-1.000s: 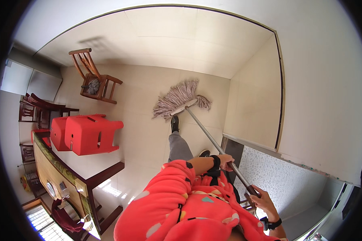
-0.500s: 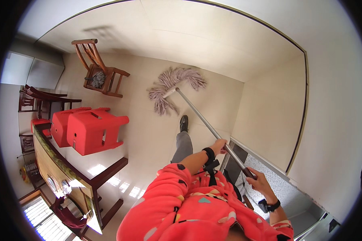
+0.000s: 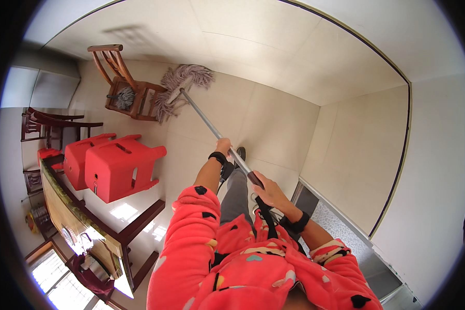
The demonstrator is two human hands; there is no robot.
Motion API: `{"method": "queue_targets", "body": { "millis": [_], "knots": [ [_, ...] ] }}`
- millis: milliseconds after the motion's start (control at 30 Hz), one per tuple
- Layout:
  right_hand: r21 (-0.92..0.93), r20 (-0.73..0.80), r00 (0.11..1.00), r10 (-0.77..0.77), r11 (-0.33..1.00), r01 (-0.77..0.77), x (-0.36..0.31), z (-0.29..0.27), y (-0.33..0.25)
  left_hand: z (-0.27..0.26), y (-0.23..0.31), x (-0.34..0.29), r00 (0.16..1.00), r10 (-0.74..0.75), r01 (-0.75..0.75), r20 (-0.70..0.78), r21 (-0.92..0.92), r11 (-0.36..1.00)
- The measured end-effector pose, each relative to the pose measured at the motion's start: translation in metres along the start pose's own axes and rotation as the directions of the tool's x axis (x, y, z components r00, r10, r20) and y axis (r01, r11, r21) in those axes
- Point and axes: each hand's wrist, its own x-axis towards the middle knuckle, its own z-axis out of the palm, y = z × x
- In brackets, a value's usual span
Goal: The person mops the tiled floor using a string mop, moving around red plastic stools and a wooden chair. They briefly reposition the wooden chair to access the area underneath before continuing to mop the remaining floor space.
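A flat dust mop (image 3: 176, 82) with a shaggy grey-mauve string head lies on the tiled floor, against the legs of a wooden chair (image 3: 149, 95). Its metal pole slants from the head back toward my body. My left hand (image 3: 223, 146) is wrapped round the middle of the pole. Near the pole's dark grip end, my right hand (image 3: 267, 189) is closed on it. On the chair's seat rests a small grey fluffy duster (image 3: 124, 98). Black bands circle both wrists.
Red plastic stools (image 3: 121, 168) stand on the left, beside a wooden table (image 3: 80, 219) with a green-edged top. Dark wooden chairs (image 3: 57, 126) are behind them. Tiled wall (image 3: 367, 139) runs along the back and right, with a doorway sill (image 3: 336, 206) at the right.
The mop head has slid left across the floor to the wooden chair. Both hands have moved left and further out with the pole, still gripping it.
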Motion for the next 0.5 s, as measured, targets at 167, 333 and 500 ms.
{"method": "queue_targets", "body": {
  "millis": [167, 333, 500],
  "knots": [
    [-0.019, 0.099, 0.995, 0.033, 0.999, -0.031, -0.086, -0.022, 0.032, 0.044, -0.076, -0.042, 0.978, -0.118, 0.124, 0.173, -0.025, 0.992],
    [-0.088, 0.050, 0.992, 0.117, 0.990, -0.113, -0.226, -0.055, 0.078, 0.102, -0.185, -0.117, 0.285, 0.448, -0.949, 0.847, 0.314, 0.012],
    [-0.004, 0.065, 0.926, 0.372, 0.928, -0.373, -0.366, -0.090, 0.085, 0.170, -0.255, -0.228, 0.313, 0.058, -0.939, 0.948, 0.300, 0.169]
  ]
}}
